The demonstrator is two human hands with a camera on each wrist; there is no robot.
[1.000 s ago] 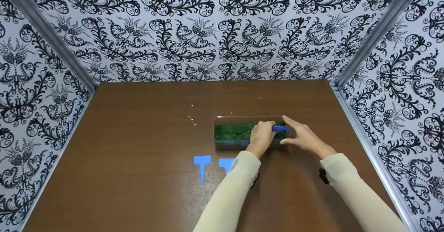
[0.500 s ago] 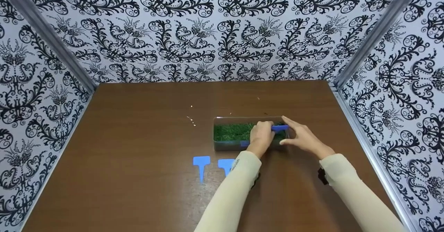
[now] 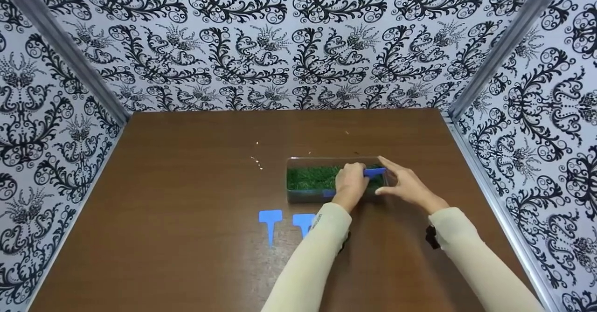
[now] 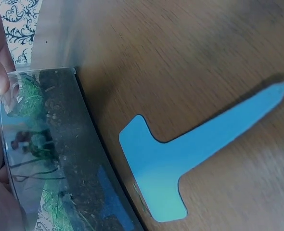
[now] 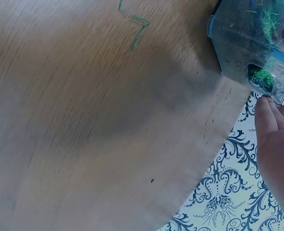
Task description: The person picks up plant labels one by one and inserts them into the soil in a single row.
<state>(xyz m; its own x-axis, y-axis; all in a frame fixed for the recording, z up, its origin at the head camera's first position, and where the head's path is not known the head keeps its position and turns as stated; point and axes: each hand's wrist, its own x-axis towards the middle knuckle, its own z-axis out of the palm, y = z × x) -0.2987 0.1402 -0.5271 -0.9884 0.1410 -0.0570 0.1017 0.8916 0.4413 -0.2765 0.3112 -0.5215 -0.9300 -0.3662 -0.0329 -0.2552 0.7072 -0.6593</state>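
Note:
A clear rectangular container (image 3: 305,196) with green grass (image 3: 312,177) over dark soil stands on the table. My left hand (image 3: 352,183) reaches in over its right half, fingers curled round a blue T-shaped tag (image 3: 374,172). At the container's right end is my right hand (image 3: 410,188), thumb and fingers spread across the end wall and touching it. In the left wrist view another blue tag (image 4: 154,168) lies flat beside the container (image 4: 79,144), and a blue piece shows through the wall. The right wrist view shows my right hand (image 5: 277,139) against the container's corner (image 5: 238,48).
Another blue T-shaped tag (image 3: 270,221) lies flat on the table (image 3: 186,200), left of the one partly covered by my left sleeve. Small white bits (image 3: 257,162) lie behind and left of the container. Patterned walls (image 3: 280,46) enclose the back and sides.
The blue tag in my left hand has tilted slightly and shifted a little left. Both hands otherwise stay in nearly the same place at the container.

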